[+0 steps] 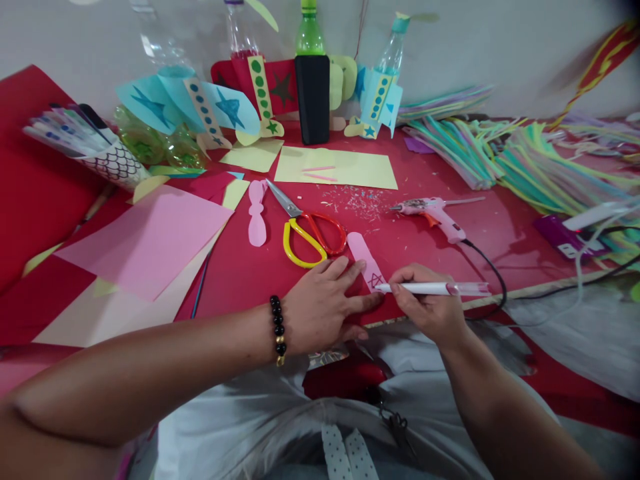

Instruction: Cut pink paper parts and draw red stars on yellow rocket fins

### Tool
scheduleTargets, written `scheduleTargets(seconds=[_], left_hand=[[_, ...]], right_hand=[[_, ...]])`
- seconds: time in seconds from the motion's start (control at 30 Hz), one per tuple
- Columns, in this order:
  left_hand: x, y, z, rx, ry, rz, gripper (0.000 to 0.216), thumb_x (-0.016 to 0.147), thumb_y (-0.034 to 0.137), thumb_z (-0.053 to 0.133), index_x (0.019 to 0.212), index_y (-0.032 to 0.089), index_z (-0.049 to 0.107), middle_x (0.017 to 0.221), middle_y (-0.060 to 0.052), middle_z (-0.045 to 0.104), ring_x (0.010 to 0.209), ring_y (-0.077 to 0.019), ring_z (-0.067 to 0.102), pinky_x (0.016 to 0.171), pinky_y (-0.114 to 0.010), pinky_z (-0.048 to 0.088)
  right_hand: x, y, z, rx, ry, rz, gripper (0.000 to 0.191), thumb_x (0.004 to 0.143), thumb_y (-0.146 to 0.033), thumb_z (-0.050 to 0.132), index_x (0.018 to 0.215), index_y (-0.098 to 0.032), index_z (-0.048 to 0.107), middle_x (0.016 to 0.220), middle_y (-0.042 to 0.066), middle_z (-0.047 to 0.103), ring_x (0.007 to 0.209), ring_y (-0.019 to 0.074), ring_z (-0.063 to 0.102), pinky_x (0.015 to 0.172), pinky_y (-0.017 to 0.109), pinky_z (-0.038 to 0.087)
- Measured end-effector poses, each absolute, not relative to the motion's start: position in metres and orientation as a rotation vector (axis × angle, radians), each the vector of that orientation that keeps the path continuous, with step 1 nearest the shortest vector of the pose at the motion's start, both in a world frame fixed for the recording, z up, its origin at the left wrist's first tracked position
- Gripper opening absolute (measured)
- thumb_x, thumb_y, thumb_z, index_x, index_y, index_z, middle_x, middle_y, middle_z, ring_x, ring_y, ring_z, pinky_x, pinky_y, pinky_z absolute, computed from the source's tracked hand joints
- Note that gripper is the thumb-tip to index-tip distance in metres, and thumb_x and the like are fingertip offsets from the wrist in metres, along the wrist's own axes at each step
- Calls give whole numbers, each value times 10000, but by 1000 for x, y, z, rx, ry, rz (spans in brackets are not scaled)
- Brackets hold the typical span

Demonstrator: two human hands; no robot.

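Note:
My right hand (429,301) grips a white marker pen (430,289), its tip touching a pink paper strip (361,252) at the table's front edge. A dark star outline is drawn on the strip's near end. With fingers spread, my left hand (325,303) lies flat beside the strip, its fingertips against the strip's left side; a black bead bracelet circles the wrist. Just beyond the left hand are scissors (305,230) with one yellow and one red handle, blades apart. A pink paper cutout with rounded lobes (257,217) lies to their left.
A pink glue gun (435,215) with a black cord lies right of paper scraps. Pink and red sheets (150,233) cover the left. Behind stand decorated bottles (393,60), a black phone-like block (313,100) and a pen holder (115,163). Pipe cleaners (540,163) are heaped right.

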State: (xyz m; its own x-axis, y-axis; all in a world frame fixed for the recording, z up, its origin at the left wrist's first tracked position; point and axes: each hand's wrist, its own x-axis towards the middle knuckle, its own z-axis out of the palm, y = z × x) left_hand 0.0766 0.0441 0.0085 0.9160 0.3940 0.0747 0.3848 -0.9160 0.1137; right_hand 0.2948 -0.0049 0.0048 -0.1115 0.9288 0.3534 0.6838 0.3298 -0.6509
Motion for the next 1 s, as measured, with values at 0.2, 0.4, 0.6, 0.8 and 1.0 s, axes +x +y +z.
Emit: scheduleTargets(seconds=[0.2,0.4,0.6,0.8,1.0], left_hand=[[78,45,10,2976,604,123,617,909,646,416,1435,323,429,1507,-154,340,1317,-339,354,1066,-483,306],[77,44,10,2983,604,131,612,907,645,421,1431,329,434,1498,-154,351,1309,-342,361,1063,-479,311],[77,44,11,2980,599,122,617,908,646,416,1435,324,428,1509,-146,339,1311,-334,359,1061,-488,317],[77,44,10,2974,611,122,621,910,639,419,1444,321,417,1498,-172,344,1316,-353,359,1060,-499,316],[78,44,11,2967,611,103,619,912,645,405,1441,324,422,1508,-167,328,1317,-357,355,1056,-504,320]], right_hand=[[297,-5,2,-1413,-1875,447,93,850,-209,560,776,-184,610,609,-27,573,481,91,478,480,228,370],[297,-4,3,-1439,-1852,436,97,852,-229,561,780,-186,610,631,-14,593,516,107,506,504,238,391],[295,-4,5,-1419,-1891,481,106,853,-220,554,767,-189,608,620,-18,585,490,97,477,490,237,375],[298,-5,-1,-1426,-1822,427,79,843,-193,567,776,-185,607,621,-25,574,506,98,487,493,234,377],[297,-5,0,-1442,-1833,454,82,850,-190,565,779,-180,605,581,-37,541,462,85,444,452,225,349]])
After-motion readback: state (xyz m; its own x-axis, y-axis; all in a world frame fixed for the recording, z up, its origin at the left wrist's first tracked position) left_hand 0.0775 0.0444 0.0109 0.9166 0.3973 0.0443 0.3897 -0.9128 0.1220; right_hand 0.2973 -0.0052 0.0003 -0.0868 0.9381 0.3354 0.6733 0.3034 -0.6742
